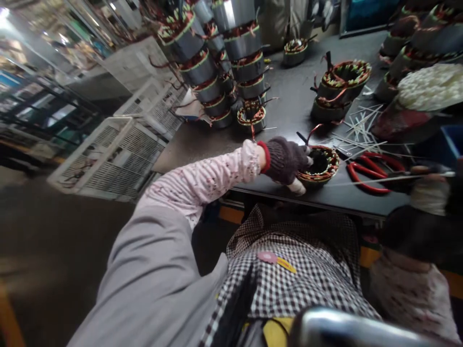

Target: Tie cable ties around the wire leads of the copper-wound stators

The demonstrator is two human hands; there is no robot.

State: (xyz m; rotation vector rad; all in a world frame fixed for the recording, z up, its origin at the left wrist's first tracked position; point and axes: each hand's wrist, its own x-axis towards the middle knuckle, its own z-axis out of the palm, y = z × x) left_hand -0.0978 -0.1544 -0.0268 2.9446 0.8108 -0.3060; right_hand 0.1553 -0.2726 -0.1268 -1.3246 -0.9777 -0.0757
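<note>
My left hand [285,159], in a dark knitted glove with bare fingertips, grips the near left rim of a motor stator [331,171]. The stator lies on the dark table with its ring of copper windings facing up. A copper lead and a black sleeve stick up from its far side. At the right edge my right hand [430,190], gloved and partly blurred, is closed on a thin white strip [361,182] stretching left toward the stator. Between the hands lie red-handled scissors [374,171]; their blades are hard to make out.
Loose white strips [363,127] lie scattered behind the scissors. Stacked stators [248,58] rise at the back left, with more stators [342,86] behind. A pale bundle [432,86] and a blue bin [454,140] are at right. Plastic crates [108,154] stand left.
</note>
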